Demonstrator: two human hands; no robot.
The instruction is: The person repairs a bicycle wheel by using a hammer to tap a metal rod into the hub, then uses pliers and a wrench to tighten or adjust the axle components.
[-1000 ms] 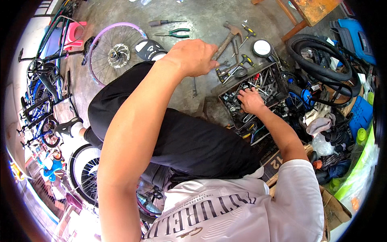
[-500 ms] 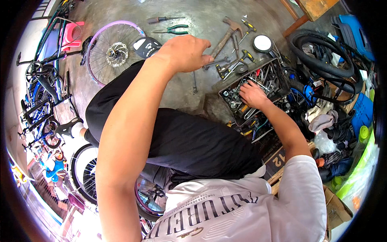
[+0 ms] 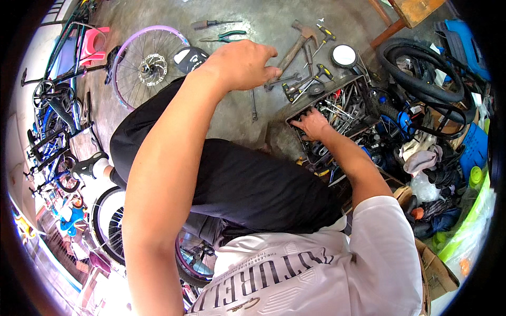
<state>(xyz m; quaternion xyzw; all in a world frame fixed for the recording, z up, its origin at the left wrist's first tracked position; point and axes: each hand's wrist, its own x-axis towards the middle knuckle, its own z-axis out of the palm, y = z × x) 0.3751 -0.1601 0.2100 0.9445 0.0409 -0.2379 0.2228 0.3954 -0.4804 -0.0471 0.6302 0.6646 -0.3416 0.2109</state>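
Note:
My right hand point(image 3: 314, 125) reaches into a dark toolbox point(image 3: 345, 85) crowded with loose metal tools and small parts. Its fingers are spread at the box's left corner, with some fingertips hidden among the contents; no held thing shows. Above my bent knee hangs my left hand point(image 3: 240, 66), thumb and forefinger apart, with nothing visible in it. Just right of it on the floor lie an open-ended spanner point(image 3: 284, 80) and a hammer point(image 3: 304, 40) with a worn handle. Yellow-and-black handled tools point(image 3: 322, 72) lie beside the box's far edge.
Farther off lie green-handled pliers point(image 3: 232, 35) and a screwdriver point(image 3: 211, 24). A pink-purple wheel rim point(image 3: 121, 60) with a brake disc lies left of my foot. Black tyres point(image 3: 421, 67) are heaped at right, below a wooden stand point(image 3: 389, 35). Bicycles point(image 3: 58, 102) line the left side.
My right hand has shifted left and slightly up within the toolbox, from the middle of the tools to the left corner, its fingers spreading. My left hand has barely moved.

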